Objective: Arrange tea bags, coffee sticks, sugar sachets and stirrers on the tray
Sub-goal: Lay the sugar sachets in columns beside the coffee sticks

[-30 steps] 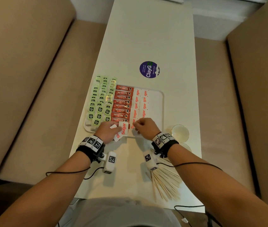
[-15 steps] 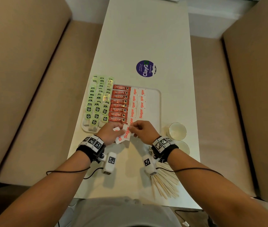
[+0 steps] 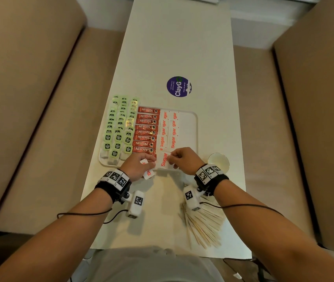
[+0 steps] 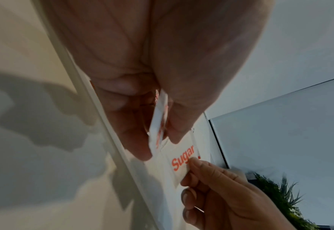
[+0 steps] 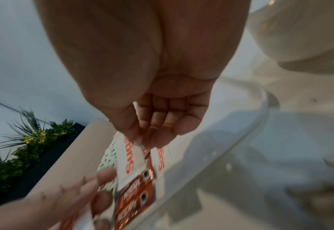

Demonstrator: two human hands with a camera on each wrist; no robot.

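Observation:
A white tray (image 3: 191, 127) holds rows of green tea bags (image 3: 119, 129), red coffee sticks (image 3: 146, 132) and white sugar sachets (image 3: 171, 129). At the tray's near edge, my left hand (image 3: 150, 162) pinches a small stack of sugar sachets (image 4: 158, 123) between thumb and fingers. My right hand (image 3: 171, 158) pinches one sugar sachet (image 3: 164, 162) by its edge, just beside the left fingertips (image 4: 142, 152). That sachet (image 5: 130, 158) hangs over the coffee sticks (image 5: 136, 194). Wooden stirrers (image 3: 204, 222) lie fanned out on the table under my right forearm.
Two small round cups (image 3: 218, 162) stand right of the tray by my right wrist. A purple round sticker (image 3: 179, 86) marks the white table (image 3: 182, 37) beyond the tray. Beige sofa cushions (image 3: 29, 98) flank the table on both sides.
My right hand left the tray's near edge, came to the left hand's stack and took hold of one sachet. The left hand stayed in place with its sachets.

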